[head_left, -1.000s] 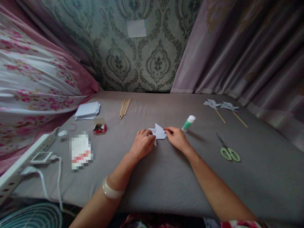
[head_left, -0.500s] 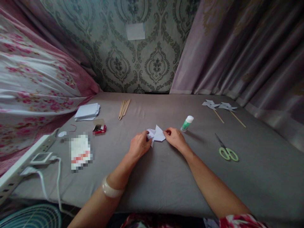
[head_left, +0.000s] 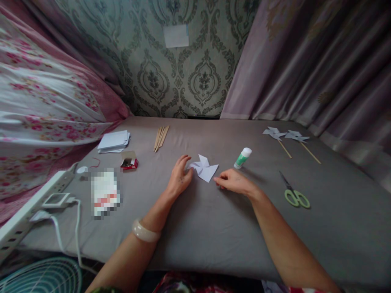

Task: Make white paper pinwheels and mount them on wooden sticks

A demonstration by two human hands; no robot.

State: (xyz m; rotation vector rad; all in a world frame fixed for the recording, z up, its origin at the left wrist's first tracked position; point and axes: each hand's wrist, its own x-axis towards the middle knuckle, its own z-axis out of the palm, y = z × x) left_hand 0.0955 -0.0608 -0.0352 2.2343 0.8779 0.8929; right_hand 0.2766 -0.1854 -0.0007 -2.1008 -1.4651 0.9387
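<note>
A white paper pinwheel head [head_left: 207,171] with folded blades lies on the grey cloth between my hands. My left hand [head_left: 181,176] is open at its left side, thumb by the nearest blade and fingers spread behind it. Just off the lower right corner, my right hand [head_left: 233,181] has its fingers curled together, and I see nothing between them. A glue stick [head_left: 242,158] with a white cap and green label stands beyond the right hand. Green-handled scissors [head_left: 293,193] lie farther right.
Two finished pinwheels [head_left: 295,136] on sticks lie at the back right. Wooden sticks [head_left: 161,138], stacked paper [head_left: 114,141] and a small red box [head_left: 129,162] sit to the left. A white power strip [head_left: 16,228] with cables runs along the left edge.
Both hands have let go of the paper pinwheel, which now lies flat with its blades showing. My right hand has drawn back slightly to the right; my left fingers have spread.
</note>
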